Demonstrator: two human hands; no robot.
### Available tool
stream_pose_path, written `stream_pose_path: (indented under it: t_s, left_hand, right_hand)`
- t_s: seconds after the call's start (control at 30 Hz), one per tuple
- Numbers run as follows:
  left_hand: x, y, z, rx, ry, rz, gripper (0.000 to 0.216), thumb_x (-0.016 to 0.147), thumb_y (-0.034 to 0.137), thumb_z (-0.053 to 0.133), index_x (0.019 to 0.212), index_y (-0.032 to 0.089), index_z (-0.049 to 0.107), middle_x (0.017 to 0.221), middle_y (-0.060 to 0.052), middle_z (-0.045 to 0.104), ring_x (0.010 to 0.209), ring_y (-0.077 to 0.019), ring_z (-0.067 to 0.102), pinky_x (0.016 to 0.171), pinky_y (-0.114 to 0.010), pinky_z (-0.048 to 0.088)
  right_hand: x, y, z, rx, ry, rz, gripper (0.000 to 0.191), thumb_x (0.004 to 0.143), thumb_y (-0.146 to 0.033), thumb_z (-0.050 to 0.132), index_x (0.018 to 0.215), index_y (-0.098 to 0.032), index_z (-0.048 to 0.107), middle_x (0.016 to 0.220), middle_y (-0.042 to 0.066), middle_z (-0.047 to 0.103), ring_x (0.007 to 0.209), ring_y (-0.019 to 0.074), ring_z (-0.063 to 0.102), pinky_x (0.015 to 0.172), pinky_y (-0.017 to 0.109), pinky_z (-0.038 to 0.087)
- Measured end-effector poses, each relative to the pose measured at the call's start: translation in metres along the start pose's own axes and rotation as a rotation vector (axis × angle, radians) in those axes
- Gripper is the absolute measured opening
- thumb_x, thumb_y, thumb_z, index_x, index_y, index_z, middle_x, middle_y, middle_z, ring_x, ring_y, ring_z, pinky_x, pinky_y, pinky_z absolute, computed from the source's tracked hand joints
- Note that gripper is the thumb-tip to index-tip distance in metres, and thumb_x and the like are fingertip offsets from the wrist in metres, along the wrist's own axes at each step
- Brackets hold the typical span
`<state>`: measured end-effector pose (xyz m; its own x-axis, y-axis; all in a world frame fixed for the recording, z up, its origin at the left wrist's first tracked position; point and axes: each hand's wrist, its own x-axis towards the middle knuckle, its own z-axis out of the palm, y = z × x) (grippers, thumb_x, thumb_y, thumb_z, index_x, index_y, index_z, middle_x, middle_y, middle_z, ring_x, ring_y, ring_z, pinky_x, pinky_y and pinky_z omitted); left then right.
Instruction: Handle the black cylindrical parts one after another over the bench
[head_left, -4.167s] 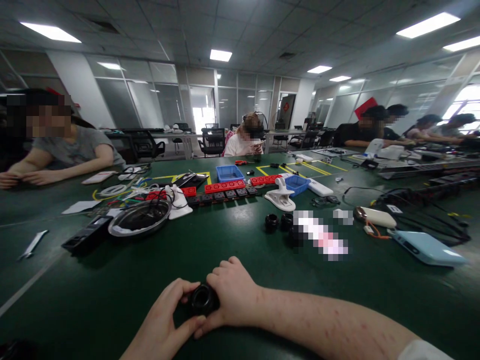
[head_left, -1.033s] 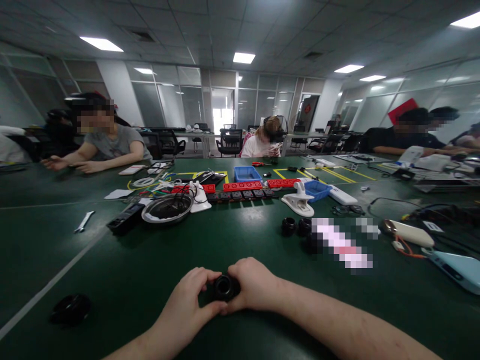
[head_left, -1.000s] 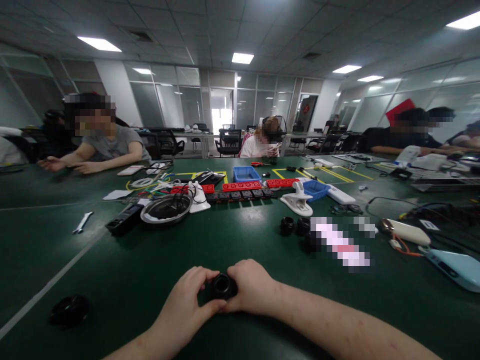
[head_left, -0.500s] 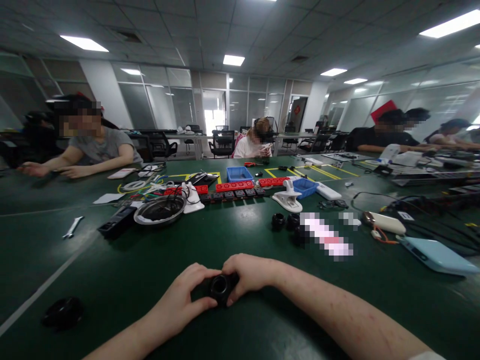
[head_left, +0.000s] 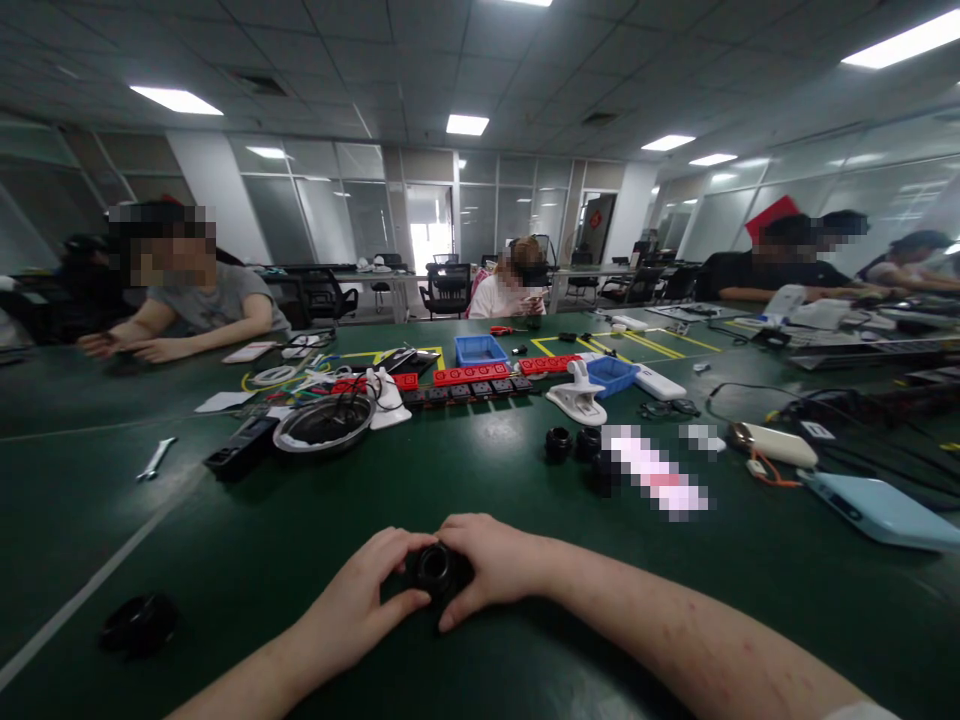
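A small black round threaded fitting sits between both my hands, just above the green table. My left hand grips it from the left with curled fingers. From the right, my right hand closes its fingers on it. The open end of the fitting faces me. Two more black fittings stand further out on the table. Another black ring-shaped part lies at the near left.
A metal bowl, black and red power strips, blue bins, a white clamp, a wrench and power banks lie across the table. Several other people sit at the left, back and right.
Both hands have stayed on the black fitting, with the fingers shifting slightly around it. The view has swung a little from side to side.
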<state>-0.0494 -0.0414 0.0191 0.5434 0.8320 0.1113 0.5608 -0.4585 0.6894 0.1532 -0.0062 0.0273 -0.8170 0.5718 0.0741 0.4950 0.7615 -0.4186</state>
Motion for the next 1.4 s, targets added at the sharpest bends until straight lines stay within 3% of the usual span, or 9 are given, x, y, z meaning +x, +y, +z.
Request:
stream_pose_path:
  t_s: [0.1,0.23,0.4,0.6,0.73,0.93,1.17,1.3,1.4]
  left_hand:
    - [-0.001,0.002,-0.005,-0.011,-0.039,0.054,0.033,0.079,0.022,0.057,0.112,0.026,0.054,0.104,-0.004,0.055,0.097,-0.0224,0.05,0.085,-0.034,0.04]
    - [-0.002,0.004,-0.004,0.005,-0.013,0.047,0.035,0.076,0.018,0.058,0.109,0.026,0.055,0.106,-0.004,0.054,0.101,-0.0231,0.048,0.089,-0.035,0.038]
    - [-0.003,0.004,0.005,0.045,0.071,-0.008,0.027,0.077,0.021,0.058,0.103,0.022,0.055,0.096,-0.005,0.055,0.089,-0.0231,0.052,0.075,-0.033,0.045]
    - [-0.002,-0.003,0.012,0.109,0.203,0.013,0.025,0.079,0.023,0.056,0.103,0.021,0.054,0.098,-0.006,0.055,0.093,-0.025,0.051,0.08,-0.038,0.043]
    - [-0.002,-0.006,0.006,0.056,0.111,0.075,0.032,0.08,0.019,0.054,0.111,0.025,0.051,0.108,-0.004,0.054,0.101,-0.0232,0.049,0.088,-0.036,0.041]
    - [-0.001,0.0,0.001,-0.014,0.022,0.078,0.033,0.081,0.019,0.054,0.113,0.027,0.052,0.109,-0.004,0.054,0.102,-0.0234,0.049,0.089,-0.037,0.04]
    - [0.0,0.002,0.008,-0.017,0.125,0.0,0.026,0.077,0.021,0.058,0.103,0.024,0.056,0.101,-0.005,0.057,0.095,-0.0251,0.051,0.082,-0.038,0.043]
    - [0.001,0.0,0.013,0.009,0.191,-0.058,0.025,0.074,0.02,0.059,0.099,0.022,0.057,0.099,-0.005,0.057,0.094,-0.0258,0.052,0.081,-0.039,0.043]
    - [0.001,-0.002,0.014,0.024,0.222,-0.1,0.023,0.073,0.023,0.061,0.096,0.021,0.058,0.096,-0.006,0.058,0.092,-0.0265,0.053,0.08,-0.04,0.044]
  right_hand:
    - [0.0,0.008,-0.006,0.128,-0.12,-0.049,0.037,0.063,-0.032,0.076,0.093,-0.014,0.062,0.08,-0.001,0.053,0.073,0.013,0.052,0.063,0.019,0.042]
    - [0.001,0.012,-0.007,0.141,-0.116,-0.055,0.027,0.064,-0.024,0.076,0.085,-0.014,0.062,0.075,-0.004,0.049,0.069,0.0104,0.05,0.058,0.016,0.038]
    - [0.002,0.0,0.006,-0.048,0.018,0.13,0.039,0.059,-0.048,0.075,0.074,-0.016,0.059,0.065,-0.004,0.052,0.059,0.0127,0.05,0.051,0.021,0.036]
    - [0.005,-0.013,0.014,-0.27,0.132,0.266,0.059,0.058,-0.07,0.061,0.079,-0.015,0.06,0.076,0.006,0.062,0.071,0.0241,0.056,0.069,0.038,0.04]
    - [0.002,-0.001,0.004,-0.072,0.018,0.1,0.058,0.06,-0.054,0.07,0.102,-0.016,0.057,0.09,0.006,0.06,0.081,0.0225,0.055,0.071,0.032,0.041]
    - [0.005,0.02,-0.006,0.187,-0.152,0.012,0.027,0.065,-0.031,0.075,0.081,-0.017,0.059,0.071,-0.006,0.05,0.067,0.0109,0.051,0.058,0.018,0.037]
    - [0.006,0.006,0.012,-0.04,0.049,0.206,0.05,0.053,-0.06,0.072,0.075,-0.018,0.055,0.065,-0.004,0.051,0.057,0.0131,0.049,0.048,0.021,0.032]
    - [0.01,-0.008,0.02,-0.209,0.096,0.339,0.058,0.055,-0.07,0.062,0.075,-0.017,0.057,0.068,0.003,0.06,0.061,0.0201,0.056,0.057,0.029,0.039]
    - [0.008,-0.013,0.014,-0.254,0.096,0.313,0.063,0.055,-0.074,0.058,0.078,-0.016,0.057,0.073,0.007,0.062,0.068,0.025,0.059,0.067,0.038,0.042]
